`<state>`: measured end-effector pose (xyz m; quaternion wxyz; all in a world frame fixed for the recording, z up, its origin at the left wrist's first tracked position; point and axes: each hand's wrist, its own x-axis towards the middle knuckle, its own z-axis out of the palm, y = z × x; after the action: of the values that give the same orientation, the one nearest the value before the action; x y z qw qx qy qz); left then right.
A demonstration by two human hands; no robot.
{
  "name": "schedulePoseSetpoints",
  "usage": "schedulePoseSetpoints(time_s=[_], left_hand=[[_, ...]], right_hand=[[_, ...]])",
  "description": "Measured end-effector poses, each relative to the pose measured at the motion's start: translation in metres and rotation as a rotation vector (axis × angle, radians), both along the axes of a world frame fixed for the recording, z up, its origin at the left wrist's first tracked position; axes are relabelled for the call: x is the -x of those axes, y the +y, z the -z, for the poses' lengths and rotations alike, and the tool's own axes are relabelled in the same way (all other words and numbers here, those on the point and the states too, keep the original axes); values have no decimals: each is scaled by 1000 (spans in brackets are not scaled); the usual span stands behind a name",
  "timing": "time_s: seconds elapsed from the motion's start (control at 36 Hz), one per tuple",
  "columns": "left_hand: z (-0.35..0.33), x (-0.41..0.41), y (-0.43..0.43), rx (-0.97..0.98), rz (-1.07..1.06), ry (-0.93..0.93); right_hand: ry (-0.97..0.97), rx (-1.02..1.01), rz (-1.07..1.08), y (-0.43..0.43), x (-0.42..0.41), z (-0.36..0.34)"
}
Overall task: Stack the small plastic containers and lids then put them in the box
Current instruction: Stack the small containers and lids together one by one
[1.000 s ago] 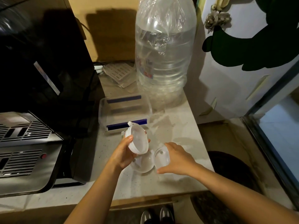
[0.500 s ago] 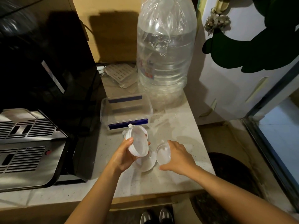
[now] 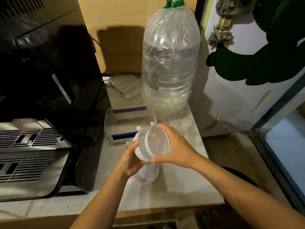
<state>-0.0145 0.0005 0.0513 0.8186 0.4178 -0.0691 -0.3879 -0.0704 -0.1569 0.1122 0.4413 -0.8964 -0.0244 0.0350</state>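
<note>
Left hand (image 3: 130,160) cradles the small stack of clear containers (image 3: 142,150) from below, fingers curled round its near side, while the right hand (image 3: 177,148) presses another clear piece (image 3: 157,144) against it, thumb under, fingers over the top rim, both hands closed on the plastic just above the counter (image 3: 178,187). One more round piece (image 3: 148,175) lies on the counter right beneath them. Just behind sits the open box (image 3: 130,123), blue strips on its rim. Risk here, I'd say: the pieces are slick and tilted on edge, so a crooked push could jam the rims or pop one loose. A dropped piece might roll off the near edge or bump the big water bottle (image 3: 170,63) standing beside the box
</note>
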Motion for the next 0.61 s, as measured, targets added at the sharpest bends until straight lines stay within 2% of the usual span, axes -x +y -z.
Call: schedulePoseSetpoints(time_s=[0.25, 0.61], left_hand=[[-7, -2, -3, 5, -18, 31], [-9, -10, 3, -29, 2, -41]], right_hand=[[31, 13, -105, 8, -9, -1], [-2, 49, -210, 14, -23, -1]])
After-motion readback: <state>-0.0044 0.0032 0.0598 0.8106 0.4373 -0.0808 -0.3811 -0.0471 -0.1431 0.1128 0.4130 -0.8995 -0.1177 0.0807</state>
